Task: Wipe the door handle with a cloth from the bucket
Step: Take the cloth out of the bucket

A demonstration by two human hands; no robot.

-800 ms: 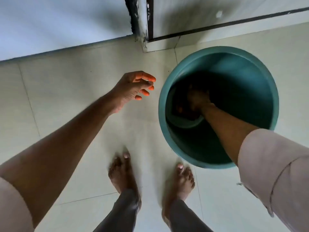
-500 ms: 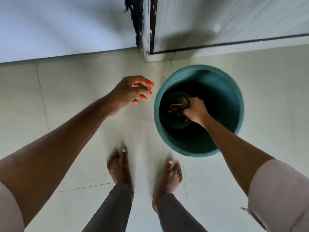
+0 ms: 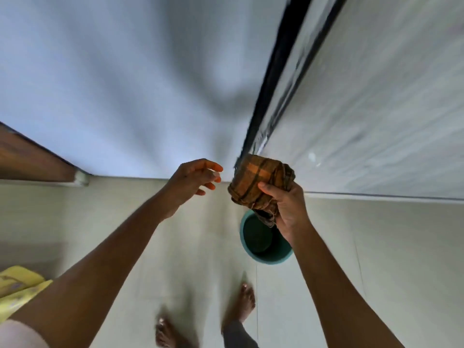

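Observation:
My right hand (image 3: 288, 209) grips a bunched orange-brown checked cloth (image 3: 256, 182), held up in the air above the teal bucket (image 3: 276, 258). The bucket stands on the pale floor tiles below the hand, partly hidden by my wrist. My left hand (image 3: 193, 180) hovers just left of the cloth, fingers spread and curled, holding nothing and not touching it. The pale door (image 3: 376, 96) with its dark edge rises at the right. No door handle shows in this view.
A pale blue-white wall (image 3: 113, 84) fills the upper left. A brown wooden piece (image 3: 27, 156) sits at the left edge, and something yellow (image 3: 17, 290) lies at the lower left. My bare feet (image 3: 241, 305) stand on the tiles near the bucket.
My right hand has come up out of the bucket with the cloth in it. The view has risen, so the bucket looks smaller and lower. The left hand has lifted toward the cloth.

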